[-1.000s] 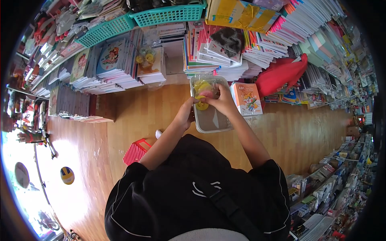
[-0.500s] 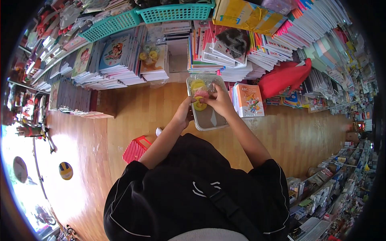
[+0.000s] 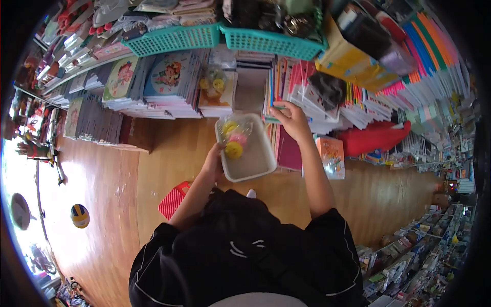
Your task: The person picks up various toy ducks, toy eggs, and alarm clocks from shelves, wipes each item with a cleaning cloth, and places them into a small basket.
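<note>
My left hand (image 3: 214, 162) grips the left rim of a white plastic tray (image 3: 266, 162), its thumb over the edge. Inside the tray, along its left side, lie yellow round pieces (image 3: 233, 150) and a pink piece (image 3: 238, 138), with crinkled clear plastic wrap (image 3: 244, 125) about them. My right hand (image 3: 293, 121) is raised beyond the tray's right side, in front of the stacked books (image 3: 286, 87). Its thumb and forefinger are bent together in a pinch; a thin bluish-green edge shows at the fingertips, and I cannot make out what it is.
Teal baskets (image 3: 271, 43) and a yellow-taped cardboard box (image 3: 358, 66) stand above the books. An orange ABC book (image 3: 331, 156) and a red cloth (image 3: 373, 140) are at the right. On the wooden floor are a red striped box (image 3: 174, 200) and a ball (image 3: 80, 216).
My right hand has left the yellow and pink pieces and moved up and right toward the books. The tray, in my left hand, has shifted left and slightly down. The view has shifted too.
</note>
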`<state>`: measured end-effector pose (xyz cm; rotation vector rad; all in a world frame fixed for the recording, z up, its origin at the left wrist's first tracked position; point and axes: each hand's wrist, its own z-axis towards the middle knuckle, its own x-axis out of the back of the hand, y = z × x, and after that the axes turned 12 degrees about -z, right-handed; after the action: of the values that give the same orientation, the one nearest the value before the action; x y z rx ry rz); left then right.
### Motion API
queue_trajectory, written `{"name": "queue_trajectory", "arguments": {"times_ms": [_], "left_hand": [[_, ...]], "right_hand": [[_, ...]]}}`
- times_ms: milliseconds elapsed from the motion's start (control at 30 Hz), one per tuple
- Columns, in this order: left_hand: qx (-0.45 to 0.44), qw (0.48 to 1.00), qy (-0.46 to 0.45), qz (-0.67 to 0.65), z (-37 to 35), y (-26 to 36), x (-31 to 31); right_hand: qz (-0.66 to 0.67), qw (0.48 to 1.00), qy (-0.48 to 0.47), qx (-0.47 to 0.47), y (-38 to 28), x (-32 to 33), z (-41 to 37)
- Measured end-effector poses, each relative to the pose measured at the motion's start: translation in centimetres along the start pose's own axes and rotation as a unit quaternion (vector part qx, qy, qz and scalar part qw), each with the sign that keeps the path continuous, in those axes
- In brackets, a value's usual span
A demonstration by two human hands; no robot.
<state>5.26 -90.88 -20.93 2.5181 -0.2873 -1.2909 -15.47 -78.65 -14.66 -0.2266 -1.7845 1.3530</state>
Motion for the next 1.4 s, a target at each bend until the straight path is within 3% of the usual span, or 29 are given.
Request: {"name": "queue_trajectory", "arguments": {"times_ms": [100,167,233,267,300,333,367,400,467,567,700,833,867,900,933,1000,1067,1133,1167,1200,1267,1300,1367,1400], "left_hand": [[0.000,0.999,-0.012,-0.043,0.7,3.8,5.0],[-0.027,0.999,0.004,-0.046,0.6,6.0,7.5],[-0.069,0.998,-0.002,-0.007,0.2,8.5,8.0],[-0.081,0.996,-0.011,0.023,-0.8,9.7,7.2],[-0.058,0.998,-0.023,0.016,-0.4,10.5,8.8],[-0.033,0.999,-0.034,0.005,0.2,11.4,10.2],[-0.027,0.999,-0.039,0.006,0.6,11.9,10.6],[-0.018,0.999,-0.043,0.028,0.8,12.6,10.7],[-0.004,0.998,-0.024,0.051,0.7,14.0,10.7],[-0.014,0.999,0.022,0.041,1.8,14.3,12.0],[-0.002,0.996,-0.055,0.077,2.4,15.4,8.8],[0.015,0.990,-0.102,0.100,3.9,15.4,8.2],[0.028,0.989,-0.113,0.093,4.3,15.1,8.9],[0.028,0.990,-0.093,0.101,4.9,14.8,9.1],[0.034,0.989,-0.099,0.105,5.2,14.7,9.2],[0.059,0.992,-0.070,0.090,5.4,14.0,8.7],[0.065,0.989,-0.106,0.084,5.3,13.3,6.8],[0.085,0.976,-0.148,0.137,5.4,11.7,6.2],[0.098,0.971,-0.172,0.134,5.8,10.4,5.7],[0.119,0.971,-0.132,0.158,5.5,9.2,4.8],[0.150,0.966,-0.114,0.176,4.8,6.3,2.2],[0.158,0.964,-0.135,0.167,4.5,4.8,0.9],[0.187,0.959,-0.145,0.155,4.3,2.2,-0.9],[0.190,0.959,-0.152,0.147,4.2,0.9,-1.9]], "right_hand": [[0.069,0.996,0.034,0.042,4.8,-6.4,8.2],[-0.076,0.996,0.030,0.040,8.8,-12.5,13.9],[-0.136,0.989,0.004,-0.051,8.4,-17.2,18.1],[-0.187,0.979,0.074,0.018,9.3,-20.4,20.2],[-0.139,0.989,0.050,0.023,9.6,-22.5,21.9],[-0.203,0.978,0.053,-0.015,9.9,-24.7,23.1],[-0.287,0.955,0.051,0.047,10.8,-26.3,24.1],[-0.290,0.955,0.056,0.043,10.6,-26.9,24.3],[-0.428,0.904,0.013,0.020,9.0,-28.1,24.4],[-0.471,0.880,0.029,0.051,8.6,-28.1,23.5],[-0.324,0.938,0.086,0.089,9.7,-27.3,22.8],[-0.194,0.962,0.171,0.087,10.8,-25.5,21.8],[0.059,0.984,0.164,-0.031,9.9,-25.0,20.5],[0.309,0.929,0.147,-0.141,8.2,-23.9,19.1],[0.308,0.928,0.156,-0.141,6.8,-22.3,17.2],[0.580,0.783,0.123,-0.189,4.7,-17.7,11.8],[0.639,0.729,0.143,-0.201,4.5,-13.8,6.6],[0.629,0.735,0.185,-0.173,3.3,-9.4,1.3],[0.618,0.776,0.117,-0.049,7.2,-8.3,-0.4],[0.618,0.776,0.118,-0.055,6.5,-6.8,-2.5],[0.678,0.678,0.263,-0.103,2.9,-3.1,-5.6],[0.679,0.679,0.259,-0.107,2.4,-1.7,-7.4],[0.638,0.723,0.262,0.026,2.5,1.0,-10.6],[0.557,0.770,0.312,-0.002,3.2,2.3,-11.9]]}}
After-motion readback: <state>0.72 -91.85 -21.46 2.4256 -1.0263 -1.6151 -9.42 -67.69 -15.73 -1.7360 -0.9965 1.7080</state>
